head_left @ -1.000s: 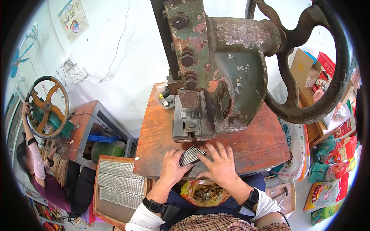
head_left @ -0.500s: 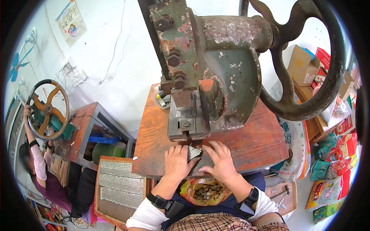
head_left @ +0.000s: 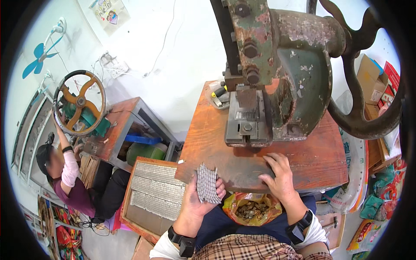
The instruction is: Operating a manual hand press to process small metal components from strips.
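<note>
The clearest change is in the left hand (head_left: 193,201): half a second ago both hands flanked the bundle of thin silvery metal strips (head_left: 207,184) on the tabletop below the press, and now the left alone grasps it, drawn back toward the person and to the left, thumb along one side and fingers curled round the other. The bundle's broad, ridged face shows to the camera, at the front edge of the wooden tabletop (head_left: 208,143), between the shallow wooden tray (head_left: 149,216) with its rows of silvery pieces (head_left: 158,186) and the yellow-and-red plastic bag (head_left: 271,201) of brass-coloured pieces (head_left: 251,211). The right hand (head_left: 281,177) stays by the tabletop's front edge, fingers parted and bent, with nothing visible in its grasp; whether its fingertips touch the wood is hard to tell. For the work, this appears to mean that the strips are gathered into one handful, clear of the hand-wheel press (head_left: 312,69) and its die block (head_left: 247,117).
</note>
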Action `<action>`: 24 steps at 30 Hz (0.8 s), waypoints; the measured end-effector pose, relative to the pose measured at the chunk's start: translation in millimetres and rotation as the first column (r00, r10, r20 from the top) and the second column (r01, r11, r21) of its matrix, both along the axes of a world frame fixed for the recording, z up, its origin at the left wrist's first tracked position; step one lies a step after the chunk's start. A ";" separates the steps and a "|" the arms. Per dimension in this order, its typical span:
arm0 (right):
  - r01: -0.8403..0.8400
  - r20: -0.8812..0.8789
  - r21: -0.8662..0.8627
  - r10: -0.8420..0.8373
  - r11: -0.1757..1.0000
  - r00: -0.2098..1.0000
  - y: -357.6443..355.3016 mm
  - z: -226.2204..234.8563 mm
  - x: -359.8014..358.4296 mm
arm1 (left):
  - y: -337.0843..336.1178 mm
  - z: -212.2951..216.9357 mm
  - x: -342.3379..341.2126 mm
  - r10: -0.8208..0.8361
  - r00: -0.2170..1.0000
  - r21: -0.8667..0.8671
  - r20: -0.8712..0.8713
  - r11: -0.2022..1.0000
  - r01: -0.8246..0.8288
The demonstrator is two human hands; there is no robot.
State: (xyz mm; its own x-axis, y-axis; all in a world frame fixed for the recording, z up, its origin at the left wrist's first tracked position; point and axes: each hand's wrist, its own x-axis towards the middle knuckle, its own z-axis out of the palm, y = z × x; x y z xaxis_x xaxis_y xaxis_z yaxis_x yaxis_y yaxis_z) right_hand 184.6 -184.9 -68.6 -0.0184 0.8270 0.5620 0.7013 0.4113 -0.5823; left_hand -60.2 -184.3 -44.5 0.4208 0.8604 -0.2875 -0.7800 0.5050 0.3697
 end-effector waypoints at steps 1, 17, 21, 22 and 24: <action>0.000 0.002 0.010 0.000 1.000 1.000 2.5 -2.7 -0.1 | -2.7 -7.7 -2.9 -0.003 1.000 -0.015 0.003 1.000 0.003; 0.007 0.166 -0.019 -0.003 1.000 0.986 0.2 -4.1 -8.0 | -38.3 -155.2 -200.3 0.514 -0.597 0.585 -0.616 0.806 0.090; 0.001 0.202 -0.105 0.021 0.994 0.979 -5.7 -3.7 -12.4 | -52.1 -180.0 -388.6 0.153 -0.859 0.507 -0.488 0.851 -0.136; -0.004 0.232 -0.104 0.028 0.995 0.972 -4.9 -5.5 -13.5 | -56.1 -190.8 -424.3 0.075 -0.829 0.372 -0.555 0.913 -0.167; -0.008 0.270 -0.098 0.034 0.995 0.962 0.1 -9.3 -17.7 | -48.8 -206.6 -456.7 -0.009 -0.788 0.231 -0.616 0.954 -0.192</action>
